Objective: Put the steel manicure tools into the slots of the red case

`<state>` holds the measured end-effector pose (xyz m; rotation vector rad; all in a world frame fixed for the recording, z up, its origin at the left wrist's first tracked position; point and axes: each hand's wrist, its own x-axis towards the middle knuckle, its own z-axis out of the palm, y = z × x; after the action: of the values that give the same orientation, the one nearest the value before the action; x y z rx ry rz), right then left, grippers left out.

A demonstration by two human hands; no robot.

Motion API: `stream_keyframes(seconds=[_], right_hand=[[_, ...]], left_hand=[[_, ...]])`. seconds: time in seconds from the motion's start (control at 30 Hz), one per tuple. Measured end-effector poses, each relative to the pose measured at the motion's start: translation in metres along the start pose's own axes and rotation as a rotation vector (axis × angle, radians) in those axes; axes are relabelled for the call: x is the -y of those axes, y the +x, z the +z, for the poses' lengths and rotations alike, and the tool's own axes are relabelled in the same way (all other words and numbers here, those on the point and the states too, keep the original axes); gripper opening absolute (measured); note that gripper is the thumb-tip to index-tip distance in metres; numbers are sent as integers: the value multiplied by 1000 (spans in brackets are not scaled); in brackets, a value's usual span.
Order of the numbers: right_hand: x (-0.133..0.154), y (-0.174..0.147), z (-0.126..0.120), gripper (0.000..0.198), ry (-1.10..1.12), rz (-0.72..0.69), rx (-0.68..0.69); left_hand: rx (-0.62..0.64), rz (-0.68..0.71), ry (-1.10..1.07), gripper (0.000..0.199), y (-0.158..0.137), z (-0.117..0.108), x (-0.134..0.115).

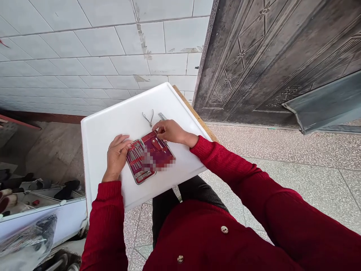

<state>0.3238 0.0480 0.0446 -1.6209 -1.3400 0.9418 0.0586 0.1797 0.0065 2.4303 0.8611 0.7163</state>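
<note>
A manicure set in a dark red case lies opened flat on the white tabletop (pixel 107 124). Several metal tools stand in slots in its left half (pixel 135 158), and a few slim ones sit in the right half (pixel 166 152). My left hand (pixel 116 155) grips the case's left edge, thumb on top. Over the upper edge of the right half, my right hand (pixel 171 131) has its thumb and fingers drawn together; what lies between them is too small to tell. Cuticle nippers (pixel 148 118) rest beyond the case. Partly behind my right hand lies a nail clipper (pixel 162 116).
White tiled wall (pixel 98 41) rises behind the table. A dark embossed door (pixel 239 56) stands at the right, with a grey flap (pixel 329 101) hanging over it. Shoes fill a rack (pixel 36 192) at the lower left, beside a clear plastic bag (pixel 31 241).
</note>
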Motion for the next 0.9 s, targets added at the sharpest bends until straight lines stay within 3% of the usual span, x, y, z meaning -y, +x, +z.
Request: stream_keyframes(seconds=[0.23, 0.9], right_hand=[[3, -1, 5, 30, -101, -42, -77], [6, -4, 9, 21, -413, -146, -56]], left_hand=[[-9, 15, -11, 35, 0, 1, 0], [-22, 31, -30, 34, -1, 1, 4]])
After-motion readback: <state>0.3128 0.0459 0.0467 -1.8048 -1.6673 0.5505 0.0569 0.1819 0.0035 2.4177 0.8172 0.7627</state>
